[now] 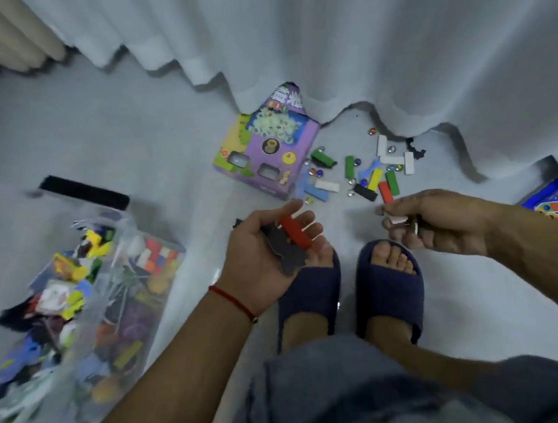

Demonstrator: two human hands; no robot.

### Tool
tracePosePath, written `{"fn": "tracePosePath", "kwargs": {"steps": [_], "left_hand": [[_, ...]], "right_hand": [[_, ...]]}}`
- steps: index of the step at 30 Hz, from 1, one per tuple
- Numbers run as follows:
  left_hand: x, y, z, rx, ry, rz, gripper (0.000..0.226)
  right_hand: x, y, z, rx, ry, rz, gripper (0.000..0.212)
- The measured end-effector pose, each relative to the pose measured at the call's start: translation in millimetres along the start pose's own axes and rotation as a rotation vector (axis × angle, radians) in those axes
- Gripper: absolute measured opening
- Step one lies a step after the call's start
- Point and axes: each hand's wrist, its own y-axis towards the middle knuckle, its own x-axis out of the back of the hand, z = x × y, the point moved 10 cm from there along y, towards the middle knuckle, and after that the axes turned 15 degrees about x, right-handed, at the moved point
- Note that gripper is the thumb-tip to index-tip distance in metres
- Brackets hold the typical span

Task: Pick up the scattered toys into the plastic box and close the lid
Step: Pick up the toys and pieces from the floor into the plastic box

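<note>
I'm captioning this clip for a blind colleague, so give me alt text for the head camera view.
Seen from above, a person's left hand lies open, palm up, with a red block and a dark flat piece on it, while the right hand grips small pieces. Coloured blocks and marbles lie scattered by a purple toy carton; the clear plastic box of toys stands at left.

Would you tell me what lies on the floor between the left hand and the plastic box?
In the head view, the floor between the left hand and the plastic box is bare; the loose blocks lie farther ahead.
</note>
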Motion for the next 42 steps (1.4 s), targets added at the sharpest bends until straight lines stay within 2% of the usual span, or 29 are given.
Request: {"fn": "tracePosePath", "kwargs": {"steps": [3,6,10,13,14,17,19,21,23,26,29,32,35,37,40,42], "left_hand": [[22,-72,-28,-0.116,-0.084,0.040,0.042],[68,-146,-65,-0.252,-0.171,0.044,0.037],[142,-240,-112,-0.405,-0.204,-0.056,0.027],[190,-288,-128,-0.440,-0.230,-0.229,0.026],[198,-299,-134,-0.454,-0.246,-0.250,0.029],[209,-320,-153,-0.512,-0.313,-0.260,0.080],[208,-327,-170,-0.585,-0.305,-0.263,0.087],[204,-328,-178,-0.603,-0.271,-0.317,0.079],[193,-322,-180,-0.616,-0.215,-0.356,0.060],[152,-293,-171,-0.605,-0.065,-0.324,0.040],[92,-241,-147,-0.528,0.112,-0.269,0.037],[35,-177,-114,-0.440,0.323,-0.252,0.029],[4,-106,-80,-0.353,0.527,-0.287,0.021],[2,-59,-62,-0.277,0.675,-0.380,0.021],[21,12,-50,-0.196,0.888,-0.544,0.028],[33,50,-53,-0.223,1.055,-0.646,0.031]], "right_hand": [[-70,-37,50,0.022,-0.072,0.096,0.018],[-158,-70,97,0.040,-0.242,0.247,0.020],[-293,-92,138,0.141,-0.320,0.372,0.015],[-396,-95,138,0.215,-0.267,0.433,0.002],[-422,-93,138,0.246,-0.279,0.427,0.007],[-469,-88,144,0.357,-0.291,0.355,0.033],[-477,-86,152,0.406,-0.302,0.323,0.035],[-466,-83,158,0.423,-0.358,0.317,0.037],[-438,-82,163,0.434,-0.465,0.336,0.036],[-368,-78,170,0.396,-0.635,0.355,0.029],[-263,-67,183,0.383,-0.688,0.219,0.027],[-147,-63,186,0.348,-0.741,0.003,0.030],[-47,-57,152,0.235,-0.748,-0.122,0.030],[0,-45,119,0.190,-0.765,-0.157,0.026],[45,-20,60,0.116,-0.792,-0.184,0.022],[54,4,25,0.102,-0.860,-0.131,0.022]]}}
